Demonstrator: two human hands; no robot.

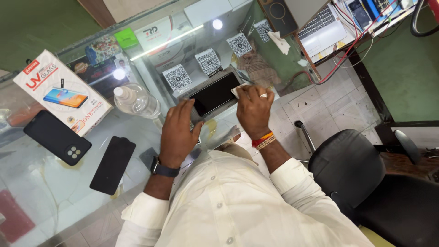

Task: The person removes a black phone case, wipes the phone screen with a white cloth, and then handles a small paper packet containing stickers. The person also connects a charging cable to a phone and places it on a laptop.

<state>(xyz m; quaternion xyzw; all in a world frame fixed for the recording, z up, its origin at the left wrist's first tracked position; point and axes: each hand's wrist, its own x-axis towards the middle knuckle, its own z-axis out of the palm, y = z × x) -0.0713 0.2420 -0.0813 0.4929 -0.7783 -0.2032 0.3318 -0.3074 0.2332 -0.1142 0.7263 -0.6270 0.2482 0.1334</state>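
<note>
Nearest to me were the white sleeves and a dark office chair [352,169] pushed back on the tiled floor. Over the glass counter [55,201] the left hand [178,132], a watch on its wrist, lay half open and flat against the near end of a smartphone [214,94], fingers spread to steady it rather than grasp it. The right hand [254,107] was curled, its fingertips pinched on a small white wipe [237,90] pressed at the phone's right edge. The phone lay face up on a grey block at the counter's middle, its screen dark and bare. By my reckoning the cleaning was under way and nothing had yet been laid on the glass: the black protector sheet [113,163] lay untouched to the left, apart from both hands, as did a black phone case [57,137]. Beyond those stood a clear plastic bottle [136,99] and a white and orange screen-protector box [61,91]. Farther off were several square code cards [208,61] propped in a row, and at the back a laptop [320,25] among red and white cables.
</note>
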